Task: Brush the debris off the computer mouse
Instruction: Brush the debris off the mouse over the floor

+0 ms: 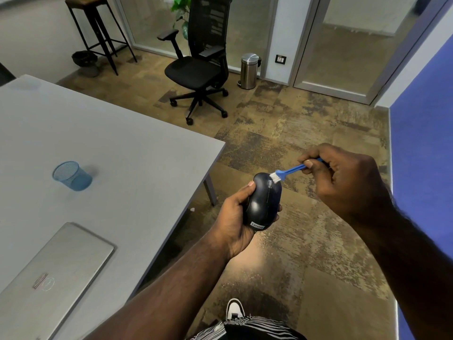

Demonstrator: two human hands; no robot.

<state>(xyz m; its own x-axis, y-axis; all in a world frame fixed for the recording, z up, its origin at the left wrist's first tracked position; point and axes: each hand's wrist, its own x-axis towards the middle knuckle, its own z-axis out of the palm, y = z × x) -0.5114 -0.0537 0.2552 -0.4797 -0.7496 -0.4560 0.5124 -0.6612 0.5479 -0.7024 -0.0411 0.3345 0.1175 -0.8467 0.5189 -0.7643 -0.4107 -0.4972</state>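
From the head camera, the left hand (235, 217) has its grip wrapped around a dark mouse (263, 202), held in the air off the table (122, 143) edge, above the carpet. The right hand (343, 182), at the mouse's 2 o'clock, pinches a blue brush (291, 171) whose white bristles touch the mouse's far end. On the table lie a closed laptop (49, 278) and, at its 12 o'clock, a blue mesh cup (72, 175).

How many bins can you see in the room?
2. A shiny steel pedal bin stands by the glass door, and a dark bin sits on the floor under the tall stool. Others may be out of view.
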